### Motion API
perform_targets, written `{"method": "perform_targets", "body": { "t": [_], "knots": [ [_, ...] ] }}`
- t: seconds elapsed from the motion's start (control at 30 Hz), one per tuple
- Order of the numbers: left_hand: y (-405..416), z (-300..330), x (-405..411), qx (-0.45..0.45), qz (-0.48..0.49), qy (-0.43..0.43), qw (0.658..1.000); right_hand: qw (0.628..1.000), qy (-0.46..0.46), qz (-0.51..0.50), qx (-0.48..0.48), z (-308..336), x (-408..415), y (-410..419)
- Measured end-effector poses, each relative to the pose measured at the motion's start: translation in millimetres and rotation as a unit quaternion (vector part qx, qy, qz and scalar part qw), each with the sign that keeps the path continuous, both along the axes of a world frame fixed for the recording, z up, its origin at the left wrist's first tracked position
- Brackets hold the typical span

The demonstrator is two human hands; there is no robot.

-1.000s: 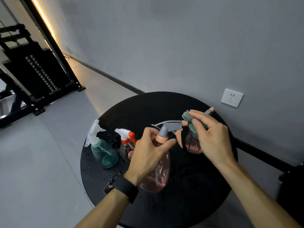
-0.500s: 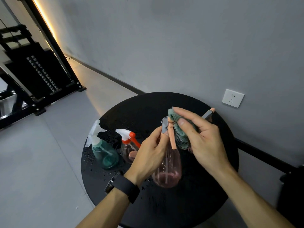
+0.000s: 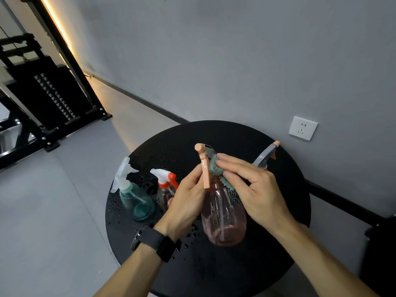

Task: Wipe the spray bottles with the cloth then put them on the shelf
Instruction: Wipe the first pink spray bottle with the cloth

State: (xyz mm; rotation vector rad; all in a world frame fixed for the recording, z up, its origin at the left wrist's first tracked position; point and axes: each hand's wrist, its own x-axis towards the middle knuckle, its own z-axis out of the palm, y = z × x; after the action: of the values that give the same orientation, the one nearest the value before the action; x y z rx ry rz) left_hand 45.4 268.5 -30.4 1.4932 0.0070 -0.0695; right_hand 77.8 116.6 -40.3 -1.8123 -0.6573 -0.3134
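Observation:
Over the round black table (image 3: 267, 264) I hold a pink see-through spray bottle (image 3: 222, 219) upright, its peach trigger facing me. My left hand (image 3: 184, 206) grips its neck from the left. My right hand (image 3: 255, 189) presses a teal cloth (image 3: 216, 170) against the bottle's grey head and shoulder. A teal bottle with a white sprayer (image 3: 135, 198) and a clear bottle with a red-and-white sprayer (image 3: 165, 189) stand on the table's left side. Behind my right hand another grey-and-peach sprayer head (image 3: 267, 153) sticks up; its body is hidden.
Water drops dot the table's left part. A grey wall with a white socket (image 3: 302, 127) runs close behind the table. A black metal shelf frame (image 3: 49, 99) stands at the far left across grey floor.
The pink bottle was turned from sprayer pointing right to upright with trigger toward me. My right hand slid the cloth from the nozzle tip to the head and shoulder.

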Motion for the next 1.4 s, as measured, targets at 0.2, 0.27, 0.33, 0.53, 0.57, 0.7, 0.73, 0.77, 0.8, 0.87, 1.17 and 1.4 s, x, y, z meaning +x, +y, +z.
{"method": "perform_targets", "body": {
  "t": [0.2,0.27,0.33,0.53,0.57,0.7,0.73,0.77,0.8,0.87,1.17,1.4],
  "knots": [
    [6.0,2.3,5.2,-0.089,0.031,0.022,0.995,0.999,0.034,-0.018,-0.025,-4.6,5.7,-7.9],
    [6.2,2.9,7.1,-0.118,0.032,0.025,0.992,0.998,0.035,-0.049,-0.005,-2.9,6.8,-9.1],
    [6.7,1.5,8.0,-0.131,0.034,0.033,0.99,0.996,0.032,-0.081,0.033,1.4,7.2,-9.1],
    [2.8,-2.3,5.2,-0.127,0.011,0.076,0.989,0.99,-0.085,-0.109,0.004,7.0,3.7,-0.5],
    [1.5,-2.1,4.7,-0.126,0.003,0.079,0.989,0.99,-0.095,-0.102,-0.008,6.0,3.1,1.6],
    [-0.7,-2.5,4.0,-0.119,0.005,0.075,0.99,0.989,-0.108,-0.082,-0.066,-1.8,2.1,7.7],
    [0.0,-3.0,3.8,-0.115,0.005,0.075,0.991,0.988,-0.109,-0.083,-0.075,-4.2,2.6,7.9],
    [0.7,-3.4,3.6,-0.109,0.001,0.077,0.991,0.987,-0.111,-0.087,-0.082,-6.6,3.4,7.5],
    [1.8,-4.1,3.4,-0.106,-0.005,0.078,0.991,0.986,-0.111,-0.09,-0.086,-8.6,4.0,6.7],
    [3.5,-3.4,3.2,-0.105,-0.009,0.079,0.991,0.986,-0.106,-0.097,-0.089,-11.8,5.0,3.9],
    [2.3,3.0,3.0,-0.1,0.004,0.07,0.992,0.986,-0.058,-0.117,-0.1,-18.1,10.3,-7.1],
    [3.4,2.9,7.2,-0.019,0.028,0.018,0.999,0.985,-0.021,-0.157,-0.074,-16.9,14.0,-17.6]
  ]
}}
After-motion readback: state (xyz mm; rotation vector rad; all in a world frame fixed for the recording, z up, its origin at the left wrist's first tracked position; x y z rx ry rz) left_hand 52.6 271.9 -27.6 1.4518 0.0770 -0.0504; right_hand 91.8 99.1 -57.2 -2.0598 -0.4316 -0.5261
